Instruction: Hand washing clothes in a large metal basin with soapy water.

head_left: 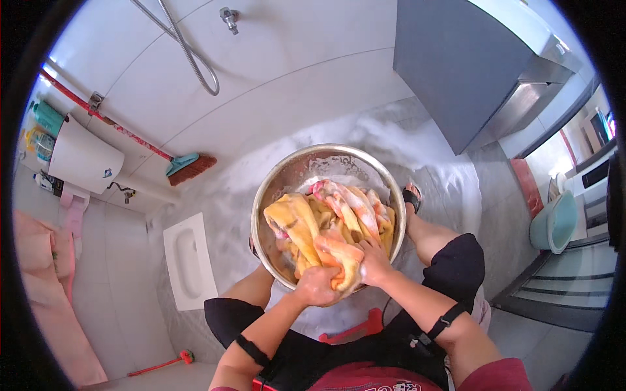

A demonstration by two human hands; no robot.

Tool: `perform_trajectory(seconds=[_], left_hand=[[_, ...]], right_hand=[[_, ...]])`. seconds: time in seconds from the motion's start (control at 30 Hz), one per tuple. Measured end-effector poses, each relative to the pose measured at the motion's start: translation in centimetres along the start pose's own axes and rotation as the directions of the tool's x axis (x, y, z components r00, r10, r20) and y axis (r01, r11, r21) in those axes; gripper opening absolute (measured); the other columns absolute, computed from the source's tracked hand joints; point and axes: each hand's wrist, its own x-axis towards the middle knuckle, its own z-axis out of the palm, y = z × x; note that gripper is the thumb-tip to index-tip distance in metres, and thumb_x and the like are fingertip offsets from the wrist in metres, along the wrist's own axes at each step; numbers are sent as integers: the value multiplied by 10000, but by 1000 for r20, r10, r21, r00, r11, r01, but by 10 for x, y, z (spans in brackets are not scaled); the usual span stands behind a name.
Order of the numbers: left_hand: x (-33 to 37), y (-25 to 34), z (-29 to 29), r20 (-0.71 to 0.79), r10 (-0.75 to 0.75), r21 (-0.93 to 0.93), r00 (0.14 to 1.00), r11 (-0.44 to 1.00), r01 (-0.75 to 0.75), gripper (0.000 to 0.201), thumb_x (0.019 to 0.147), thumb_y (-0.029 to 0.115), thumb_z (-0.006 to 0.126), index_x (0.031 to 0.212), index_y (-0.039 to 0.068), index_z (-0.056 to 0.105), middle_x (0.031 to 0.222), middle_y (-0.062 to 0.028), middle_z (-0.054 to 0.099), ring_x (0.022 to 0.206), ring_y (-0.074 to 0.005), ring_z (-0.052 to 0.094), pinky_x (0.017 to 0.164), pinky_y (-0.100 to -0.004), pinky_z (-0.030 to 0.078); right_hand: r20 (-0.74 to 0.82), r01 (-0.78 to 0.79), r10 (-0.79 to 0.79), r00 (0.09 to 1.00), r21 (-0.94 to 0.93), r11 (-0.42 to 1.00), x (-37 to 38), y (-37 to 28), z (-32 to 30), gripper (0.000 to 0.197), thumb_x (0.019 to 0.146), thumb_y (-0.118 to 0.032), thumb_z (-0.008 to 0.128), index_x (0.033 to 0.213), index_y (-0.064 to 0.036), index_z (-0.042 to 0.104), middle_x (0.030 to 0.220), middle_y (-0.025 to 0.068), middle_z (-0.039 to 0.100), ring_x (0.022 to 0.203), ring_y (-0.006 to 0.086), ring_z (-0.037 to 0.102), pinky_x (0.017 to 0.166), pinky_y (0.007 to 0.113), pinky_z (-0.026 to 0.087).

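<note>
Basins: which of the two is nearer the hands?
The round metal basin, low in front, where the left hand and right hand grip the yellow cloth. The other, a light-blue basin, is off to the right.

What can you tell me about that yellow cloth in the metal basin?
The cloth is yellow and orange with pink and pale patches, soft-looking, bunched in thick folds inside the round metal basin. The left hand grips an orange fold at the near rim; the right hand touches it alongside. Whether it is one piece, I cannot tell.
</note>
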Motion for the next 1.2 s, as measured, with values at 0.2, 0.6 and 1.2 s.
perform_trajectory(seconds=[0.2,0.6,1.2], left_hand=[[34,-34,49,361,-205,213,910,968,133,428,713,409,698,990,86,747,1007,-214,715,959,-370,690,849,-466,541],[141,-86,149,467,-123,-209,876,947,244,378,842,324,632,1142,104,700,1048,-214,704,1014,-361,667,931,-466,506],[136,-77,206,-153,-92,-319,984,947,39,451,831,314,645,1256,168,605,1150,-158,691,1047,-327,674,936,-472,518]], right_hand=[[282,38,21,959,-203,979,15,-18,-12,529,777,-193,721,1271,-86,565,1283,179,503,1328,410,391,1053,469,434],[649,248,187,738,-518,819,157,32,-4,581,730,-429,788,1194,-88,711,1400,176,502,1388,376,361,987,457,504],[661,343,45,749,-445,827,319,-95,107,471,786,-395,738,1179,-138,704,1232,147,671,1202,327,605,973,460,500]])
